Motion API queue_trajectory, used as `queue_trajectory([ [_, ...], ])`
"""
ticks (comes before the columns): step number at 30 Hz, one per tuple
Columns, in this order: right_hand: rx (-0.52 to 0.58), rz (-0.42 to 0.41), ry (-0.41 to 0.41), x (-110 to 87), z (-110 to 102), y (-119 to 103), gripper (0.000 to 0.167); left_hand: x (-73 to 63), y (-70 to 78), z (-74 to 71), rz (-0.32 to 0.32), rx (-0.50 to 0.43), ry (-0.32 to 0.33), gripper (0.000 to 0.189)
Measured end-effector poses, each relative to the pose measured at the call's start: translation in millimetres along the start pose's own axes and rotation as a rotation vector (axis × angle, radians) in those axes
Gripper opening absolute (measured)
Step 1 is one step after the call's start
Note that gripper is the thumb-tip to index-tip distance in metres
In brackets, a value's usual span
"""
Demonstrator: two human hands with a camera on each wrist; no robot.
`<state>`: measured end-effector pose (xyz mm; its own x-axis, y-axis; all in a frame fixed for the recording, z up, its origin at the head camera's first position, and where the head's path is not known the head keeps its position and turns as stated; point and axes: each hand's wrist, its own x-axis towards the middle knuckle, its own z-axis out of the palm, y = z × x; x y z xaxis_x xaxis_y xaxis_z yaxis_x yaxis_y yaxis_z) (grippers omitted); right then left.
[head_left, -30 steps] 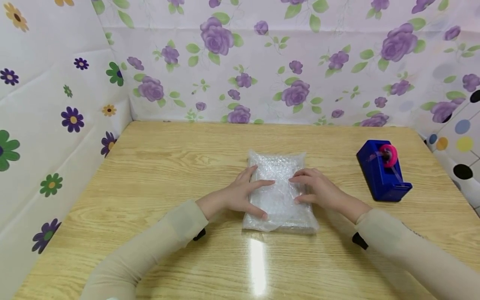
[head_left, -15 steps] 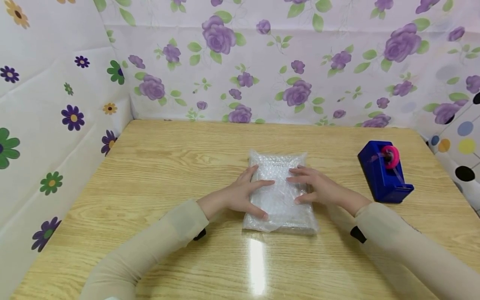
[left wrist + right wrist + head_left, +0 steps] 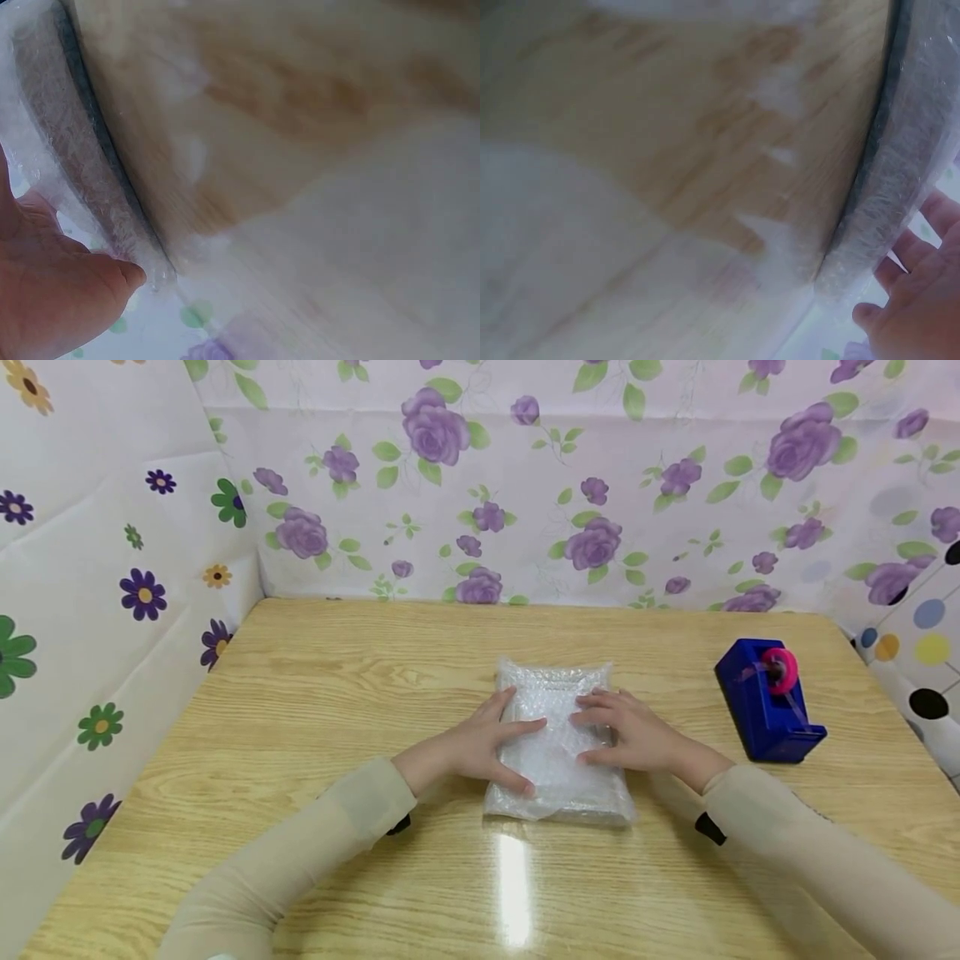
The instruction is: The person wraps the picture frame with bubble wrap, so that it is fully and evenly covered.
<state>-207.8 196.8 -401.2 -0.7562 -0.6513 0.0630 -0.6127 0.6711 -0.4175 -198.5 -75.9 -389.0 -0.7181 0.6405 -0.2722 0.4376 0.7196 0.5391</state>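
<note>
A flat rectangular package in bubble wrap (image 3: 558, 785) lies on the wooden table, between the two hands. Spread fingers of my left hand (image 3: 483, 747) rest on its left side, the thumb near the front left. From the right, my right hand (image 3: 637, 735) lays its extended fingers on the upper face. In the left wrist view the wrapped side edge (image 3: 71, 127) shows beside the left hand (image 3: 60, 292). The right wrist view has the opposite wrapped edge (image 3: 900, 165) next to the right hand (image 3: 922, 292). What is inside the wrap cannot be made out.
A blue tape dispenser (image 3: 768, 714) with a pink-cored roll (image 3: 782, 670) stands at the right of the table (image 3: 337, 668). Flower-printed sheeting (image 3: 525, 485) hangs behind the table, and more patterned sheeting covers both sides.
My right hand has slid slightly left over the package, its thumb now further in. My left hand and the package have stayed in nearly the same place.
</note>
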Motion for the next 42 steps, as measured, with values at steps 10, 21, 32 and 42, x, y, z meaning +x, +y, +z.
queue_trajectory([
  [10,-0.093,0.122,-0.05,3.7,-1.6,-8.7,0.069,3.9,0.3,-1.3,0.02,0.082,0.023,0.089],
  [21,-0.173,0.124,-0.066,6.0,-5.8,-13.1,0.076,-9.4,31.5,11.1,0.331,0.567,0.192,0.066],
  [32,-0.242,0.124,-0.113,6.9,-5.3,-15.2,0.075,-24.8,65.2,48.5,0.199,0.714,0.162,0.045],
  [42,-0.242,0.137,-0.093,9.4,-4.5,-16.5,0.078,-28.5,61.7,50.2,0.111,0.564,0.131,0.054],
])
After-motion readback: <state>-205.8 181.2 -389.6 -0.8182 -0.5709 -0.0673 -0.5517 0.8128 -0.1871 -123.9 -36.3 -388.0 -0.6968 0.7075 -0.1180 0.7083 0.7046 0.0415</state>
